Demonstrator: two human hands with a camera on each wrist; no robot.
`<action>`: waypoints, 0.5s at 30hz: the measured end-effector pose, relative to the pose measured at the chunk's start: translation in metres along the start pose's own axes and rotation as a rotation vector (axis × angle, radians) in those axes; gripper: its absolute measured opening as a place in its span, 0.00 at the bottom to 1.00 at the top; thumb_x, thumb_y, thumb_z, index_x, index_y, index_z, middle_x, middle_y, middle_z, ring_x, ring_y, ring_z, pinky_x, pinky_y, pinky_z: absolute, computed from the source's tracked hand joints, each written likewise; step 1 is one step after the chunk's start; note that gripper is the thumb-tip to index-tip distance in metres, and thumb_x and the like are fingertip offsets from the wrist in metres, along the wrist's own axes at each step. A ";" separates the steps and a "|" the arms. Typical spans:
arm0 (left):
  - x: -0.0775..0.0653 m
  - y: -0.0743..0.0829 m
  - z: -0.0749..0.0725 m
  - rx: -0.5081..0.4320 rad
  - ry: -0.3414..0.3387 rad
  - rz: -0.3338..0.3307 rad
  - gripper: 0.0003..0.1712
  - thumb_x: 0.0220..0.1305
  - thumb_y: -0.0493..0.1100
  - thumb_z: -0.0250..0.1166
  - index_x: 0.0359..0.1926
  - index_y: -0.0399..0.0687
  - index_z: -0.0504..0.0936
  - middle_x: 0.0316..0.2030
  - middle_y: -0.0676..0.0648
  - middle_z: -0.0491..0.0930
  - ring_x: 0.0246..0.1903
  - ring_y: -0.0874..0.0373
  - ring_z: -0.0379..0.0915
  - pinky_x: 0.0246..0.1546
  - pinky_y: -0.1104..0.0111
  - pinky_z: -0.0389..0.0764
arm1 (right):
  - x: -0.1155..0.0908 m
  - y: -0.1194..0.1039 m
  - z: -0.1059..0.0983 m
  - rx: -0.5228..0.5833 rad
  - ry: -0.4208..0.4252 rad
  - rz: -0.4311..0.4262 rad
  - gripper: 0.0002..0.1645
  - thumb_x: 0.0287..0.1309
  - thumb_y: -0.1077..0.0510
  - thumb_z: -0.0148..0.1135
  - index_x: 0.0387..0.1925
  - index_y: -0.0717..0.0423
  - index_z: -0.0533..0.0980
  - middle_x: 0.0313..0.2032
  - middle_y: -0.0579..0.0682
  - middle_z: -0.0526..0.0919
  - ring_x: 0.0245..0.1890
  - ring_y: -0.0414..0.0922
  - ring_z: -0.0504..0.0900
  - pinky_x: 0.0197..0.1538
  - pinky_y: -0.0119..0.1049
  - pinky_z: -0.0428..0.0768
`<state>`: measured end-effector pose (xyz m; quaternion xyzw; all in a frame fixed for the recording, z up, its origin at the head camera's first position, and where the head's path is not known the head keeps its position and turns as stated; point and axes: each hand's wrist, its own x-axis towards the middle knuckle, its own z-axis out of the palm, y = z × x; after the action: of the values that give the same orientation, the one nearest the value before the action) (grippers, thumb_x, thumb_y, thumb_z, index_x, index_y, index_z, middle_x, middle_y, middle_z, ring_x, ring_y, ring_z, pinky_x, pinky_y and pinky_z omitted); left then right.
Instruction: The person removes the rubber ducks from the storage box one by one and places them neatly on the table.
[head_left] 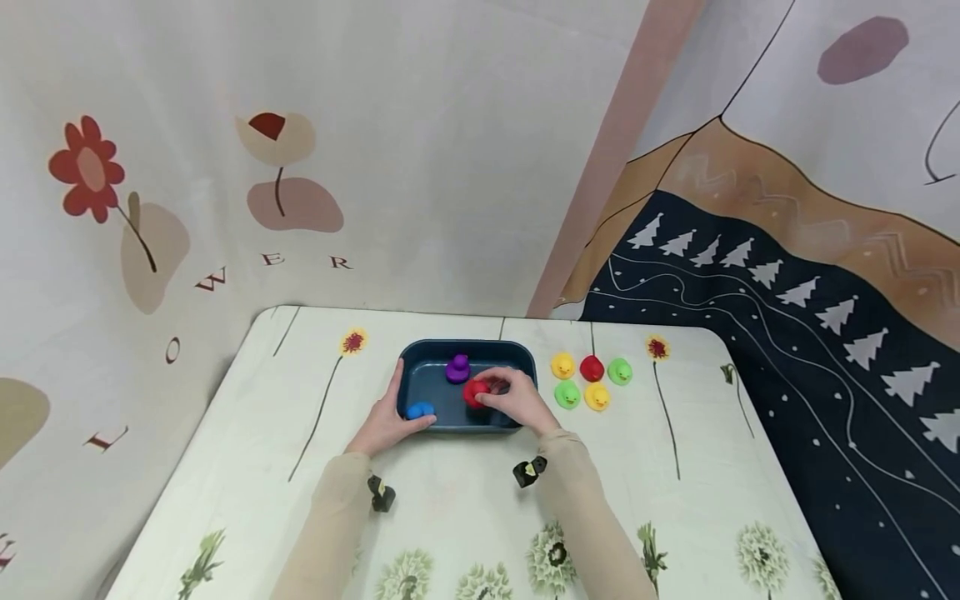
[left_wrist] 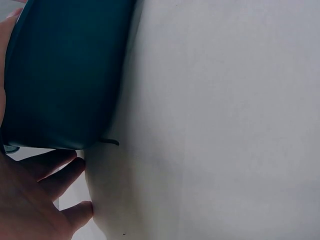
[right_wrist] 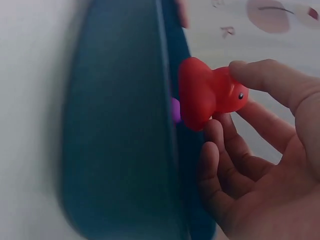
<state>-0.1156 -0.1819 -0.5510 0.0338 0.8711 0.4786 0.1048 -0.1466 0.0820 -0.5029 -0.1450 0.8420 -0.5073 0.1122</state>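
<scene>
A dark blue rectangular tray [head_left: 495, 430] lies on the table. My left hand [head_left: 385, 427] rests against its near left corner, fingers straight along the left side and thumb along the front rim. In the left wrist view, fingers [left_wrist: 62, 180] lie beside the tray's end wall [left_wrist: 65, 75]. My right hand [head_left: 519, 400] pinches a red rubber duck [head_left: 474, 393] over the tray. The right wrist view shows the red duck [right_wrist: 197, 95] held by its head between thumb and fingers. A purple duck [head_left: 457, 369] and a blue duck [head_left: 421, 410] sit inside the tray.
Right of the tray stand several more ducks: a yellow duck [head_left: 562, 365], a red duck [head_left: 592, 368], a green duck [head_left: 619, 372], another green duck [head_left: 567, 394] and another yellow duck [head_left: 597, 397]. A patterned cloth [head_left: 450, 517] covers the table, with printed curtains [head_left: 450, 167] behind.
</scene>
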 end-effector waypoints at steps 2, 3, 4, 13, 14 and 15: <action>0.000 0.000 0.000 0.002 0.000 0.003 0.68 0.53 0.58 0.73 0.76 0.63 0.29 0.72 0.31 0.46 0.67 0.33 0.51 0.64 0.42 0.56 | -0.004 0.001 -0.005 0.030 0.026 0.024 0.14 0.55 0.61 0.69 0.45 0.54 0.82 0.40 0.48 0.82 0.37 0.45 0.77 0.40 0.36 0.78; 0.000 0.000 0.000 0.001 -0.001 0.004 0.68 0.53 0.58 0.73 0.76 0.63 0.29 0.72 0.31 0.46 0.67 0.33 0.51 0.64 0.42 0.56 | -0.006 0.001 -0.007 0.048 0.038 0.034 0.14 0.55 0.61 0.69 0.46 0.54 0.82 0.41 0.48 0.82 0.37 0.45 0.77 0.40 0.36 0.78; 0.000 0.000 0.000 0.002 -0.001 0.005 0.68 0.53 0.58 0.73 0.76 0.64 0.29 0.72 0.31 0.46 0.67 0.33 0.51 0.64 0.42 0.56 | -0.008 0.002 -0.010 0.063 0.050 0.044 0.14 0.56 0.61 0.69 0.46 0.54 0.82 0.41 0.49 0.82 0.37 0.46 0.77 0.39 0.36 0.78; -0.001 0.001 -0.001 -0.002 -0.008 -0.006 0.68 0.53 0.58 0.73 0.76 0.65 0.28 0.72 0.31 0.45 0.67 0.32 0.49 0.63 0.41 0.55 | -0.024 0.003 -0.030 0.160 0.130 0.116 0.16 0.56 0.61 0.69 0.48 0.54 0.82 0.41 0.50 0.81 0.40 0.49 0.76 0.39 0.35 0.78; -0.001 0.001 -0.001 -0.002 -0.008 -0.005 0.68 0.53 0.58 0.73 0.76 0.65 0.28 0.72 0.31 0.45 0.67 0.32 0.49 0.63 0.41 0.55 | -0.025 0.003 -0.033 0.164 0.137 0.128 0.16 0.57 0.61 0.68 0.48 0.54 0.82 0.41 0.51 0.81 0.41 0.49 0.76 0.39 0.35 0.78; -0.001 0.001 -0.001 -0.003 -0.008 -0.004 0.68 0.53 0.58 0.73 0.76 0.65 0.28 0.72 0.31 0.45 0.67 0.32 0.49 0.64 0.41 0.55 | -0.027 0.004 -0.036 0.170 0.141 0.141 0.17 0.57 0.60 0.68 0.49 0.55 0.82 0.42 0.51 0.81 0.41 0.50 0.76 0.40 0.36 0.78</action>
<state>-0.1149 -0.1822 -0.5500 0.0337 0.8701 0.4796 0.1091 -0.1340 0.1233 -0.4884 -0.0395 0.8098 -0.5769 0.0997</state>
